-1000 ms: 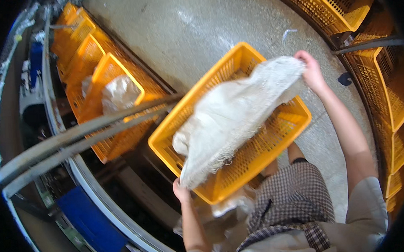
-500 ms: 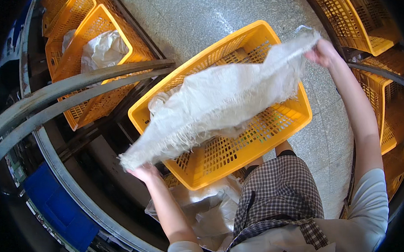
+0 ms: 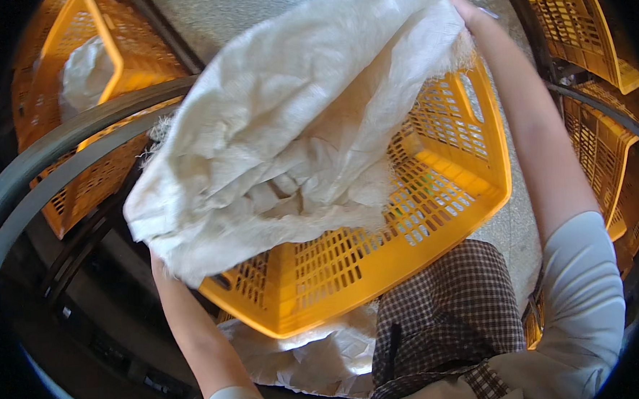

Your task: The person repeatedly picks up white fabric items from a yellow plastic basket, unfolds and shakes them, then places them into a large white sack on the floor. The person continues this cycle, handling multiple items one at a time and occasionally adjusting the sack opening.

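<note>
A large white woven sack (image 3: 294, 128) hangs spread open above a yellow slatted plastic crate (image 3: 436, 215). My left hand (image 3: 165, 269) grips the sack's lower left corner and is mostly hidden behind the cloth. At the top right, my right hand (image 3: 468, 11) holds the sack's far edge, arm stretched out over the crate. The sack covers most of the crate's inside.
More yellow-orange crates stand at the upper left (image 3: 74, 75), one holding a white bag (image 3: 85, 71), and at the right (image 3: 585, 34). Grey curved rails (image 3: 64, 151) cross the left side. Another white sack (image 3: 306, 359) lies under the crate. Speckled concrete floor behind.
The sack has been lifted higher and opened wider, filling more of the view. My left hand rose toward the crate's near corner; my right hand moved up and inward.
</note>
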### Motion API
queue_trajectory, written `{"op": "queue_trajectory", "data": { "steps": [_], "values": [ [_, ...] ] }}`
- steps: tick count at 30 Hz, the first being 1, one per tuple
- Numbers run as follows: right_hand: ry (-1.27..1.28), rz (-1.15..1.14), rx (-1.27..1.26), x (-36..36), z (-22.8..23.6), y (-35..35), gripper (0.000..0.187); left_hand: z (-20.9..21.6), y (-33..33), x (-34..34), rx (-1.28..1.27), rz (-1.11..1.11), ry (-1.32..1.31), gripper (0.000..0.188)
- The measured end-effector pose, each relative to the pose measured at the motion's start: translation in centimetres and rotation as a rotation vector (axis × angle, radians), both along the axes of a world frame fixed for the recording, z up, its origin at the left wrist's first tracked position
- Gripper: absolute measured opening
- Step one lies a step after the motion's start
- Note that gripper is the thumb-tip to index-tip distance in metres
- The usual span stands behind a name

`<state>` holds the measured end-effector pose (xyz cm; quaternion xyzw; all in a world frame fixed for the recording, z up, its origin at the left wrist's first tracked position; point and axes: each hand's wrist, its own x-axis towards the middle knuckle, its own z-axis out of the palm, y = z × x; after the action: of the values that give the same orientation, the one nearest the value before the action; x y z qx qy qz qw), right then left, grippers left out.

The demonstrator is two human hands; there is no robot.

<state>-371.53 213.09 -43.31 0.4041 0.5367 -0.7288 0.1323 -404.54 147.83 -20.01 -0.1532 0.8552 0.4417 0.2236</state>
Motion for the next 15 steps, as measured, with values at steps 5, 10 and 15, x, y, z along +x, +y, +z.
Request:
{"op": "queue_trajectory", "data": {
  "steps": [5,10,15],
  "values": [
    [-0.079,-0.053,0.11,6.5,-2.4,-1.4,0.039,0.0,-3.0,3.9,-0.029,0.101,-0.019,0.064],
    [-0.027,-0.553,0.581,9.6,9.6,-3.3,0.028,7.3,-1.6,9.8,-0.324,0.309,0.45,0.042],
    [-0.276,0.171,-0.187,13.3,14.8,-17.7,0.052,10.3,5.4,19.0,-0.566,-0.814,0.693,0.036]
  ]
}}
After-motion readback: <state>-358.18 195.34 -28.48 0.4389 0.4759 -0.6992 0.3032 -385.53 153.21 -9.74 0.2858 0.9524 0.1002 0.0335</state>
